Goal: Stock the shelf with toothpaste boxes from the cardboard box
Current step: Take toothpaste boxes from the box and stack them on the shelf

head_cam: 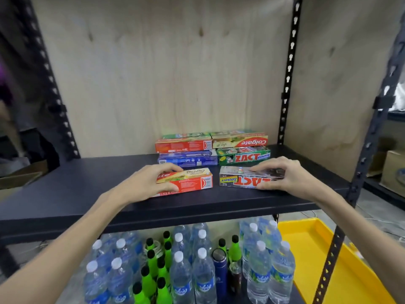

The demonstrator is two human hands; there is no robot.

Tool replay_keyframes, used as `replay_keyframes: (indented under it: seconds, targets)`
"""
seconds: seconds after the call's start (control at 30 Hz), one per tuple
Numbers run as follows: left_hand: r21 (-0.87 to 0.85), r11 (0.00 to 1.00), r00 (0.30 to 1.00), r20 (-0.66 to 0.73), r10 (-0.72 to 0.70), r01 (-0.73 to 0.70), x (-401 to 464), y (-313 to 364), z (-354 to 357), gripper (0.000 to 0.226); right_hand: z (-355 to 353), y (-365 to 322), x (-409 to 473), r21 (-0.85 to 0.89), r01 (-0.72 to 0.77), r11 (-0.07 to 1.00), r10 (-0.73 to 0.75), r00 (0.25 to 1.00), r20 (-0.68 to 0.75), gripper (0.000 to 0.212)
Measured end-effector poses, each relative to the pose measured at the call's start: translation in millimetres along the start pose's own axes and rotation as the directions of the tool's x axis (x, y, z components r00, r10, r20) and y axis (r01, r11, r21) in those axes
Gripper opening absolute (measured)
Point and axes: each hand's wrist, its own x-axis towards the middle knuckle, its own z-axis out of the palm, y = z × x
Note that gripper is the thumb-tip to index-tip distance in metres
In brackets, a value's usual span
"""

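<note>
On the dark shelf (65,189), my left hand (149,183) grips a red Colgate toothpaste box (192,181) at its left end. My right hand (282,174) grips a silver and red Zact Smokers box (241,177) at its right end. Both boxes lie flat near the shelf's front, side by side. Behind them stand two short stacks: a red Colgate box (183,145) on blue boxes (186,159), and a Colgate box (241,140) on a green Zact box (243,156). The cardboard box is out of sight.
Plywood backs the shelf, and black perforated posts (288,69) frame it. The lower shelf holds several water bottles (182,273), green bottles (146,279) and a dark blue flask (220,273). A yellow tray (317,260) lies at the lower right.
</note>
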Motion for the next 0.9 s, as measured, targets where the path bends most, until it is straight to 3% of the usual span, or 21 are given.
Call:
replay_keyframes:
  seconds: [0.13, 0.23, 0.33, 0.5, 0.9]
  targets:
    - [0.147, 0.988, 0.998, -0.043, 0.046, -0.040, 22.7, -11.5, 10.2, 0.081, -0.2, 26.3, 28.2, -0.065, 0.013, 0.998, -0.015, 1.000, -0.027, 0.050]
    - [0.275, 0.958, 0.989, -0.093, 0.112, -0.083, 41.5, -12.0, 17.7, 0.073, 1.0, 43.5, 51.2, -0.144, 0.003, 0.990, -0.009, 0.999, -0.044, 0.046]
    - [0.273, 0.959, 0.980, -0.160, 0.120, -0.073, 57.4, -16.3, 32.0, 0.056, 3.8, 57.4, 70.2, -0.191, -0.018, 0.981, 0.006, 0.998, -0.061, 0.047]
    - [0.281, 0.959, 0.951, -0.293, 0.098, -0.012, 78.3, -15.8, 49.3, 0.050, 7.1, 76.8, 89.2, -0.183, -0.010, 0.983, 0.000, 0.998, -0.059, 0.046]
    - [0.165, 0.986, 0.938, -0.346, 0.034, 0.025, 88.6, -19.5, 58.0, 0.056, 17.2, 80.5, 92.8, -0.224, 0.010, 0.975, -0.042, 0.989, -0.139, 0.050]
